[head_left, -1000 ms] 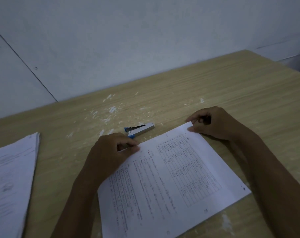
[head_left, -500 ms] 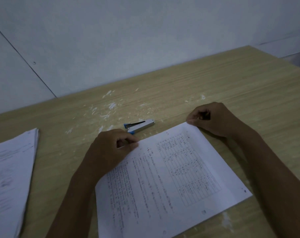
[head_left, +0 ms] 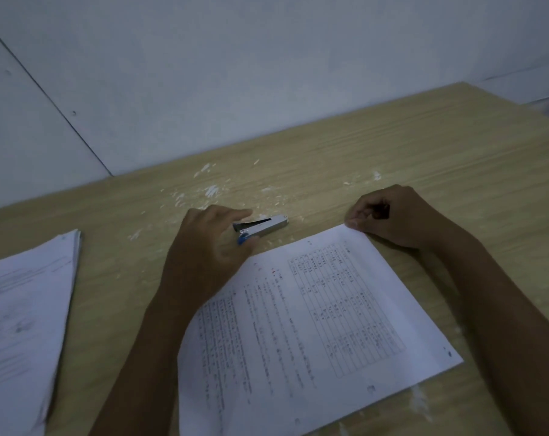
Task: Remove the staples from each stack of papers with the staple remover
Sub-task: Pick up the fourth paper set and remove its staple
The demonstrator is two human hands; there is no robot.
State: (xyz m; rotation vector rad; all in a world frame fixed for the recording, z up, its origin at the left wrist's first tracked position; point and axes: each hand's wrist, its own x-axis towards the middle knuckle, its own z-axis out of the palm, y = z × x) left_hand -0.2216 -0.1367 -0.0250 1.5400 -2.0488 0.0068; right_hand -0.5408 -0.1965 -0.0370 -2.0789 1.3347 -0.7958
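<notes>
**Watch the grab: the tool can skid and the sheets can shift**

Your left hand [head_left: 208, 253] is spread open at the blue-tipped end of the staple remover [head_left: 260, 227], fingers apart around it and closed on nothing yet. Whether a fingertip already touches the tool is hard to tell, since the hand is blurred. The remover lies flat on the bench [head_left: 424, 152], just beyond the far edge of the stack of papers [head_left: 314, 325] in front of you.

Your right hand [head_left: 392, 217] is curled with its fingertips [head_left: 353, 222] pressing the far right corner of that stack; whether it pinches the corner or only pins it cannot be made out. No staple is visible from here, so you have to find it before you bring the tool in.

What could go wrong:

- The remover is small, smooth and lying loose. A hurried reach will likely push it away across the bench rather than pick it up.
- Pick it up by the wrong end and you will have to turn it in your hand before it can bite.
- The stack is pinned at one corner only. If the left forearm drags over it, the sheets may swivel or fan out.
- Pulling a staple at an angle can tear the paper at the corner.
- The light is dim, so a loosened staple could get lost among the pale flecks [head_left: 210, 190] on the bench.

A second pile of papers [head_left: 21, 309] waits at the left edge.
</notes>
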